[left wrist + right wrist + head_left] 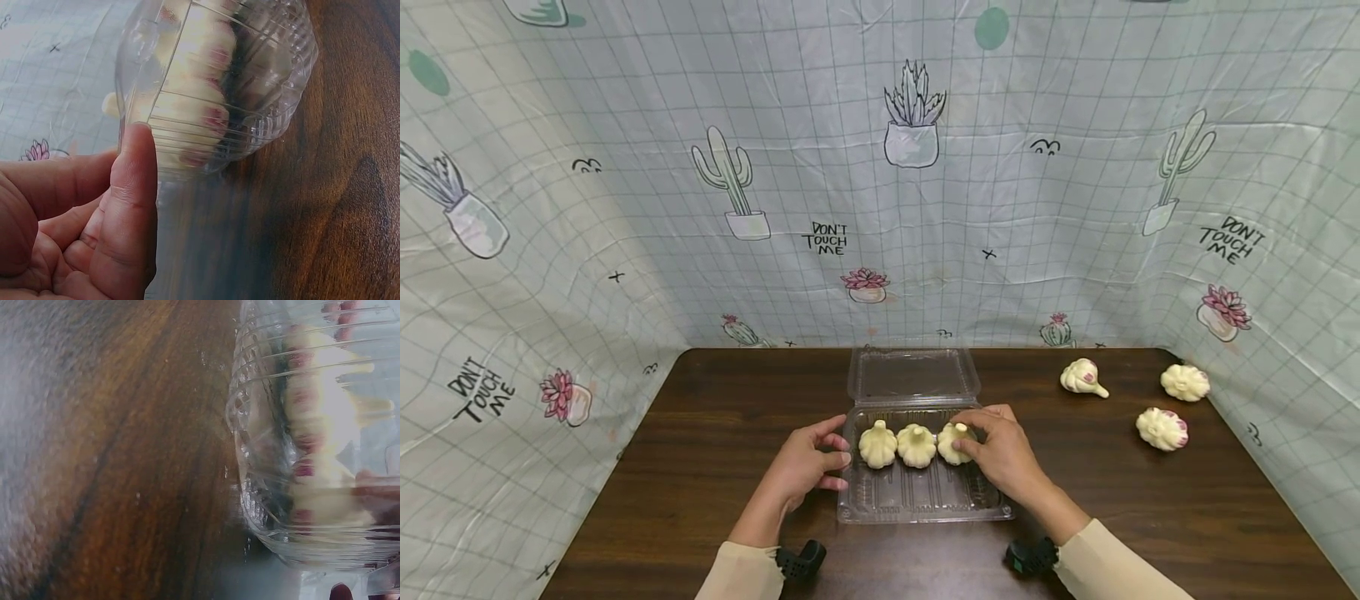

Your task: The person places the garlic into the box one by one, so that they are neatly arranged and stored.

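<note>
A clear plastic clamshell container [925,502] stands open on the table, its lid [913,372] folded back. Inside, a row of three garlic bulbs stands with stems up: the left bulb [877,445], the middle bulb [916,446] and the right bulb [953,443]. My right hand [1003,450] holds the right bulb between thumb and fingers, inside the container. At the left side, my left hand [808,462] pinches the container's rim. The left wrist view shows the thumb and a finger [134,187] at that edge, with pinkish bulbs visible through the plastic.
Three more garlic bulbs lie loose on the right of the dark wooden table [730,417]: one at the back [1082,377], one near the corner [1185,382] and one nearer me [1162,429]. A cactus-print curtain [925,208] surrounds the back and sides.
</note>
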A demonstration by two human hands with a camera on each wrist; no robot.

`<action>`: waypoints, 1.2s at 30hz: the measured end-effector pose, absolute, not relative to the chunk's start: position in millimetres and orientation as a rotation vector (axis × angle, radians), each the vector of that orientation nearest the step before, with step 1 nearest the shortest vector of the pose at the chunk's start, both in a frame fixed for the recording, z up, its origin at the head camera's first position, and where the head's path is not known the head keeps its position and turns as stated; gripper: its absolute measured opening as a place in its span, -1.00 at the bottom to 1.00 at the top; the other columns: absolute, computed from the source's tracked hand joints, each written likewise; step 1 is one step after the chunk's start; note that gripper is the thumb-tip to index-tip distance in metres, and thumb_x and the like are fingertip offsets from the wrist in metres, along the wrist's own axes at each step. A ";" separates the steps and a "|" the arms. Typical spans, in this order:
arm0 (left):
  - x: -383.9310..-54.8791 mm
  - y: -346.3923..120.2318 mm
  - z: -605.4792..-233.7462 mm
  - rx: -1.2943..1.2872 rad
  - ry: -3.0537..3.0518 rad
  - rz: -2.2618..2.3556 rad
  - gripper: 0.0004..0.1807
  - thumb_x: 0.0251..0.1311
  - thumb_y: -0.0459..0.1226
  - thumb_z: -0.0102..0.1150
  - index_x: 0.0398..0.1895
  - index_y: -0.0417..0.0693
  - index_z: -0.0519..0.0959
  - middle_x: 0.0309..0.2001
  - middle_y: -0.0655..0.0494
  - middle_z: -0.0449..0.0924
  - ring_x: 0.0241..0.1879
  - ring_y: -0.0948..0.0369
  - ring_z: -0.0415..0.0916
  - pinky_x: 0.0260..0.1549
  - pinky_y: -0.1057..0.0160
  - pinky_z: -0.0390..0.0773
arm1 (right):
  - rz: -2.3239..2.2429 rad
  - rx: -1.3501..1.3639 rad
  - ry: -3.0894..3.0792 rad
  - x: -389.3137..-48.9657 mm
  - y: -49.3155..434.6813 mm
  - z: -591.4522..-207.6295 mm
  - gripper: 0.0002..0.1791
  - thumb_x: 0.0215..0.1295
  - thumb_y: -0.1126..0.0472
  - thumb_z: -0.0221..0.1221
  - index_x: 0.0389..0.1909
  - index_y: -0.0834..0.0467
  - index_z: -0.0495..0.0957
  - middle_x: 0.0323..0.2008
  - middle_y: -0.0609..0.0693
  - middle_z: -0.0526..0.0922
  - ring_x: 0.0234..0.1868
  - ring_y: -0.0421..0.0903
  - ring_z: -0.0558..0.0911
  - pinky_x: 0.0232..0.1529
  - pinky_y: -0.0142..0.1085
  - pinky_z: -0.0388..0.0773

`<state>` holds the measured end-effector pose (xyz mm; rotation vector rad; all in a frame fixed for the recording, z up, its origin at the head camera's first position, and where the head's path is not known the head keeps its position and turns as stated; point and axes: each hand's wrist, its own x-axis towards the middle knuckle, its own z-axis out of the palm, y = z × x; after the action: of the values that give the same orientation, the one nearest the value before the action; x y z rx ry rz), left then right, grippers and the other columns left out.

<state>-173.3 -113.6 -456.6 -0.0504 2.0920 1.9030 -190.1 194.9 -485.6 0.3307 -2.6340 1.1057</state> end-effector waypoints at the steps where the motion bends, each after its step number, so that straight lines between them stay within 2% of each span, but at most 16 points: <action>1: -173.3 -113.6 -456.6 -0.049 2.092 1.903 -0.27 0.34 -0.61 0.18 0.58 -0.27 0.30 -0.04 -0.13 0.46 -0.31 0.15 0.53 -0.51 0.26 0.77 | 1.114 0.325 -2.635 -190.1 194.9 -485.6 -0.66 0.07 0.32 0.56 -0.09 0.09 0.81 -0.17 -0.07 0.78 -0.06 -0.09 0.50 -0.10 -0.19 0.53; 9: -173.2 -113.6 -456.5 -0.044 2.102 1.901 -0.26 0.33 -0.61 0.20 0.58 -0.27 0.30 -0.05 -0.13 0.46 -0.30 0.13 0.53 -0.51 0.24 0.78 | 1.149 0.319 -2.639 -190.6 195.6 -485.0 -0.64 0.09 0.29 0.56 -0.04 0.08 0.81 -0.11 -0.06 0.78 -0.03 -0.09 0.50 -0.05 -0.16 0.55; 17: -173.0 -113.0 -459.7 -0.026 2.114 1.898 -0.26 0.32 -0.60 0.23 0.57 -0.31 0.29 -0.05 -0.14 0.47 -0.29 0.12 0.53 -0.50 0.19 0.79 | 1.298 0.227 -2.700 -187.3 201.6 -480.2 -0.61 0.24 0.16 0.51 0.10 0.03 0.77 0.04 0.06 0.68 0.03 0.01 0.55 -0.03 -0.14 0.53; 23: -171.3 -112.8 -458.3 -0.026 2.120 1.893 -0.26 0.32 -0.60 0.23 0.57 -0.32 0.29 -0.04 -0.15 0.47 -0.30 0.12 0.53 -0.50 0.19 0.79 | 1.345 0.199 -2.655 -185.4 207.5 -475.9 -0.59 0.28 0.09 0.49 0.14 0.04 0.75 0.03 0.12 0.72 -0.11 0.02 0.57 -0.13 -0.20 0.52; 31: -171.0 -112.9 -455.8 -0.025 2.114 1.895 -0.26 0.32 -0.59 0.23 0.58 -0.32 0.28 -0.05 -0.15 0.47 -0.29 0.12 0.53 -0.50 0.20 0.79 | 1.357 0.177 -2.616 -185.8 221.3 -468.3 -0.54 0.32 0.09 0.46 0.21 0.07 0.71 0.10 0.11 0.74 0.04 0.11 0.69 -0.05 -0.27 0.64; 36: -170.9 -112.9 -455.4 -0.027 2.117 1.897 -0.26 0.32 -0.60 0.22 0.57 -0.31 0.29 -0.04 -0.15 0.47 -0.29 0.12 0.53 -0.51 0.20 0.79 | 1.323 0.133 -2.609 -185.4 237.8 -461.7 -0.52 0.34 0.09 0.45 0.25 0.09 0.68 0.12 0.14 0.73 -0.01 0.09 0.68 -0.14 -0.31 0.63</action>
<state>-170.9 -112.9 -455.4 -0.0269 2.1173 1.8972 -185.4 237.8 -461.7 0.1328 -2.6090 1.3230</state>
